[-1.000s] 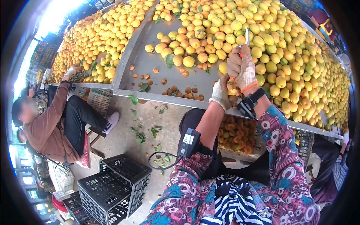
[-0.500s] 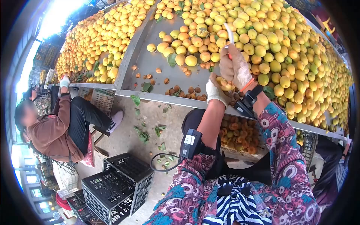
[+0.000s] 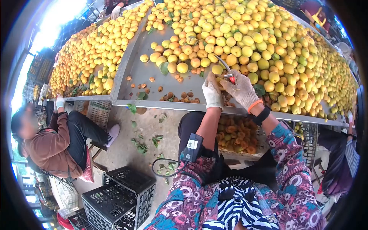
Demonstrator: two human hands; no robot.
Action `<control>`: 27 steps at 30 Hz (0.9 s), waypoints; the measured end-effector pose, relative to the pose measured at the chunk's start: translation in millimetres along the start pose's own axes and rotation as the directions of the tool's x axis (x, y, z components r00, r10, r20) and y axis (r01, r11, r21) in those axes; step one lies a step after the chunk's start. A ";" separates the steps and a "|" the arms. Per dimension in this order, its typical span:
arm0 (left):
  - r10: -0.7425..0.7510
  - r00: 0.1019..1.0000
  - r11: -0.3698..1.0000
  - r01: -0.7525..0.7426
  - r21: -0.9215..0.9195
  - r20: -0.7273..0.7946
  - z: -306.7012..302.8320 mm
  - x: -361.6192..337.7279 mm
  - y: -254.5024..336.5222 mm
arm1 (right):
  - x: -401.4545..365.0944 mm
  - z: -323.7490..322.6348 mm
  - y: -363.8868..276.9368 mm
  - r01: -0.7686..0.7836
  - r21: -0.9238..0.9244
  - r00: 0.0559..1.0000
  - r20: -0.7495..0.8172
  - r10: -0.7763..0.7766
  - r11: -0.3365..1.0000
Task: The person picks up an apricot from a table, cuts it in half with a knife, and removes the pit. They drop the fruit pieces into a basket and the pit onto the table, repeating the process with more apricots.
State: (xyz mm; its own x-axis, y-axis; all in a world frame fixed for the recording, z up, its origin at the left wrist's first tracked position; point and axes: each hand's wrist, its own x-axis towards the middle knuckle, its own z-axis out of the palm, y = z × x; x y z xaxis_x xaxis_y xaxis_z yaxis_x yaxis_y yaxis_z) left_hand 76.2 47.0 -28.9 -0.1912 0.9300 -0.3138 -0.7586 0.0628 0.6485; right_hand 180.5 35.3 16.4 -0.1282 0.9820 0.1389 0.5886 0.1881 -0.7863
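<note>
My left hand (image 3: 212, 92), in a white glove, is closed at the table's near edge with a yellow apricot (image 3: 217, 69) at its fingertips. My right hand (image 3: 242, 90), also gloved, is wrapped round the red handle of a curved knife (image 3: 224, 63). The blade arches up and left, close over that apricot. Both hands are nearly touching, and the fingers partly hide what lies between them. Beyond them a large heap of apricots (image 3: 264, 55) covers the metal table (image 3: 143, 78). Brown pits (image 3: 184, 94) lie left of my left hand.
Under the table a crate holds halved apricots (image 3: 237, 134). Black plastic crates (image 3: 111, 197) stand on the floor at lower left, near scattered leaves (image 3: 140, 145). A seated person (image 3: 53, 147) works at left; other people are at the far side and right edge.
Both hands have come lower and nearer the edge. The opened apricot is gone from my left hand; a whole-looking one is at its fingertips. The knife blade has swung left over it.
</note>
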 end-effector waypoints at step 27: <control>-0.065 0.577 0.177 -0.796 0.579 0.814 5.4 -102.9 -17.0 | -72.0 -84.7 30.3 -0.343 0.700 0.900 0.056 0.431 0.626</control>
State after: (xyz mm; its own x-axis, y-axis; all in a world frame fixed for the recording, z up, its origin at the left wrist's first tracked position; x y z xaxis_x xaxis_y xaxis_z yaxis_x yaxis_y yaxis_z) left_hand 112.1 -47.8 -3.9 0.4457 0.8276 0.3413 0.3784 -0.5197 0.7660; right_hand 275.1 -28.1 33.6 0.0939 0.9643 -0.2478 -0.1461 -0.2328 -0.9615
